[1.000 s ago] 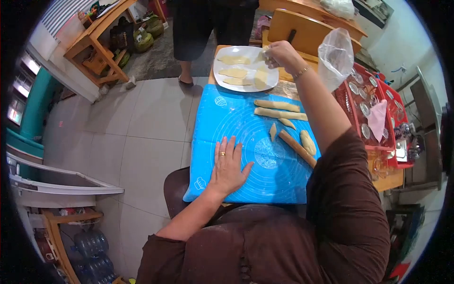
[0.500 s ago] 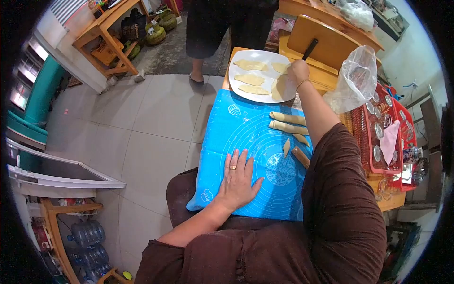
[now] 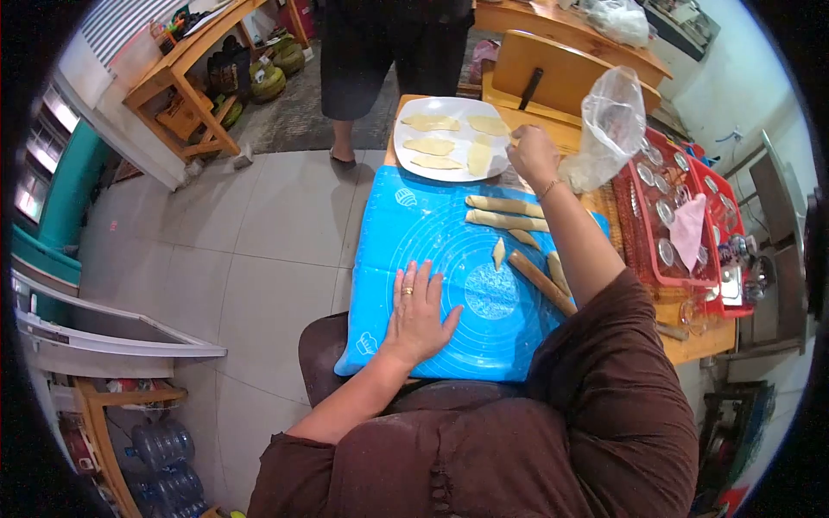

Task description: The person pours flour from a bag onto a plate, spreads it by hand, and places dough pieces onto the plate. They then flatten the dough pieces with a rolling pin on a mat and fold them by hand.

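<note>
My left hand (image 3: 418, 321) lies flat with spread fingers on the blue silicone mat (image 3: 380, 259). At the right edge of a white plate (image 3: 449, 173), my right hand (image 3: 534, 157) has its fingers curled closed; what they hold, if anything, is hidden. Several flat dough pieces (image 3: 429, 146) rest on the plate. Two long dough rolls (image 3: 505, 205) lie on the mat, left of my right forearm. Nearer me are a small diamond-shaped dough scrap (image 3: 498, 254), a pointed dough strip (image 3: 524, 239) and a brown wooden rolling pin (image 3: 542, 282), partly under my arm.
A clear plastic bag (image 3: 611, 121) stands right of my right hand. Beyond it, a red basket (image 3: 661, 268) holds several glasses and a pink cloth (image 3: 687, 229). A wooden chair (image 3: 561, 78) is behind the plate. Another person (image 3: 363, 65) stands past the table.
My right hand has drawn slightly back toward me from the plate's right side. My left hand stays on the mat. The view has shifted, showing more of the rolling pin.
</note>
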Tool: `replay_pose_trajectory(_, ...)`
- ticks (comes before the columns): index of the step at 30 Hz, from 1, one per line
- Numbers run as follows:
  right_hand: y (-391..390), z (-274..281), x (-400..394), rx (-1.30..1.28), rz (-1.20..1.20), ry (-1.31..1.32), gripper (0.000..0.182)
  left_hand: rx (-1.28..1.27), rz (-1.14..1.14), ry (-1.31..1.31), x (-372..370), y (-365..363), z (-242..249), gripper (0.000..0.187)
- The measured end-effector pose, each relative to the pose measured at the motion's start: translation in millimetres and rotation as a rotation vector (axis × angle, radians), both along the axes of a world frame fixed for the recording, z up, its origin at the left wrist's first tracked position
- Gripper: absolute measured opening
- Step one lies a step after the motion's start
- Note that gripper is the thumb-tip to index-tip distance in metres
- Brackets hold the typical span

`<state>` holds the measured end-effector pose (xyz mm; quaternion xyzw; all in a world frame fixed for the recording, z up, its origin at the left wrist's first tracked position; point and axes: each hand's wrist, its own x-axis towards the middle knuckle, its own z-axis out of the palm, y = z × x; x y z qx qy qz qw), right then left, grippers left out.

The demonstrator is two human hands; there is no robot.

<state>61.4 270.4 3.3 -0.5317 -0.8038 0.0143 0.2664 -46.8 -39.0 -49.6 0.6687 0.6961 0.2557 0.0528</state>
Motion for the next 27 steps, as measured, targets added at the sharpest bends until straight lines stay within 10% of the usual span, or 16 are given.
replay_pose_trajectory(12,-190,25,149,-0.376,0.235,0.290,0.021,0.037,0.032,0.073,2,-3,-11,0.058)
replay_pose_trajectory(27,-263,-30,195,0.247,0.077,0.091,0.026,-0.228,-0.005,0.299,-5,-10,-7,0.066)
